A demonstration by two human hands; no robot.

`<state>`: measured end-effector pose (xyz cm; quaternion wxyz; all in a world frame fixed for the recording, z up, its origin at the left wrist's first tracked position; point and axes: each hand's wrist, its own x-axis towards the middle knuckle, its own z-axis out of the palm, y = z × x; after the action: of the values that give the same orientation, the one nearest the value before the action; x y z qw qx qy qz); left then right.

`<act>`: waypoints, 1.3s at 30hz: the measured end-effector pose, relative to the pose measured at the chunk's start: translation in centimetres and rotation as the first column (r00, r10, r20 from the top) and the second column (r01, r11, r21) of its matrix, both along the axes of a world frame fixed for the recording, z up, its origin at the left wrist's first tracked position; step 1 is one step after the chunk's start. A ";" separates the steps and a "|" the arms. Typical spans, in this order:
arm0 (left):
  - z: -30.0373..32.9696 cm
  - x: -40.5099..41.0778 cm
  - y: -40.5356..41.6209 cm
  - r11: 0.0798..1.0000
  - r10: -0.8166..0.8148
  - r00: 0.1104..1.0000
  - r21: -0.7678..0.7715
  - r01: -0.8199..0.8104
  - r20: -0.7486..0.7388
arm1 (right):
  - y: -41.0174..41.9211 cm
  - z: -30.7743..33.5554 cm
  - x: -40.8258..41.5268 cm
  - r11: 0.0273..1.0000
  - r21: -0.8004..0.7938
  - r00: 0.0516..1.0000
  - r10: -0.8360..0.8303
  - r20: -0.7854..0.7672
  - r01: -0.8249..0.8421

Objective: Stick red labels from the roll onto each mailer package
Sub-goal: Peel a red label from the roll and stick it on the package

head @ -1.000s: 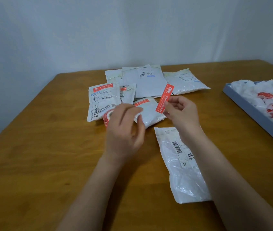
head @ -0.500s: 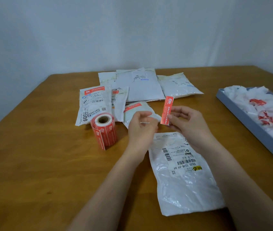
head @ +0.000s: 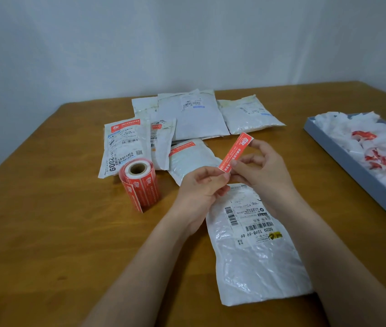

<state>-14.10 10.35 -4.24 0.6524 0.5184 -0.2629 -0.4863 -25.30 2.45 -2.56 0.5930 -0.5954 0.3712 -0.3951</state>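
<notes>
The narrow red paper label (head: 235, 153) hangs in the air above the wooden table (head: 45, 232), slanting from its lower end at 7 o'clock up to its printed end at 1 o'clock. The left hand (head: 199, 193) pinches the lower end between thumb and fingertips; the right hand (head: 261, 171) pinches it along the right edge, one finger reaching the top corner. Whether the backing is off, I cannot tell.

The label looks feather-light and floppy, and once bare its glue side would likely catch on skin or fold onto itself, so holding by the two short ends, taut, seems wisest. The crinkled white plastic mailer with barcodes (head: 255, 246) lies flat directly below the hands, at 6 o'clock from the label; it looks soft and slippery, so it may slide or wrinkle under pressing.

The red label roll on a cardboard core (head: 140, 182) stands at 9 o'clock from the hands, and other white mailers (head: 194, 116), some already labelled, lie at 12 o'clock
</notes>
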 end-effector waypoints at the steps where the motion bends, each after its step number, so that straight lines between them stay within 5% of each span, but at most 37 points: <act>1: 0.0 0.0 0.0 1.000 -0.001 1.000 -0.003 0.001 -0.002 | 0.0 -0.1 0.0 1.000 0.002 1.000 0.002 -0.003 -0.002; 17: 0.1 0.6 -0.1 0.999 0.038 0.999 -0.025 -0.038 -0.004 | -0.5 -0.2 -0.2 0.982 -0.100 0.987 -0.156 0.045 0.160; 22: 0.2 0.7 0.1 0.995 0.082 0.994 -0.049 -0.086 -0.070 | -0.4 -0.6 -0.1 0.973 -0.141 0.976 -0.196 -0.099 0.181; 25: 0.1 0.7 0.2 0.991 0.123 0.991 -0.042 -0.125 -0.050 | -0.1 -0.9 0.0 0.867 -0.457 0.882 -0.362 -0.301 0.200; 28: -0.1 0.8 0.2 0.989 0.143 0.990 -0.038 -0.143 -0.018 | 0.4 -0.7 0.0 0.712 -0.681 0.863 -0.441 -0.248 0.168; 39: -0.5 0.7 0.1 0.992 0.099 0.994 -0.077 -0.095 0.050 | 1.1 -1.0 0.4 0.594 -0.801 0.938 -0.229 -0.258 -0.075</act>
<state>-13.40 10.41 -4.71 0.6869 0.5187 -0.2729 -0.4297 -24.91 3.51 -3.59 0.1722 -0.8386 0.2749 -0.4376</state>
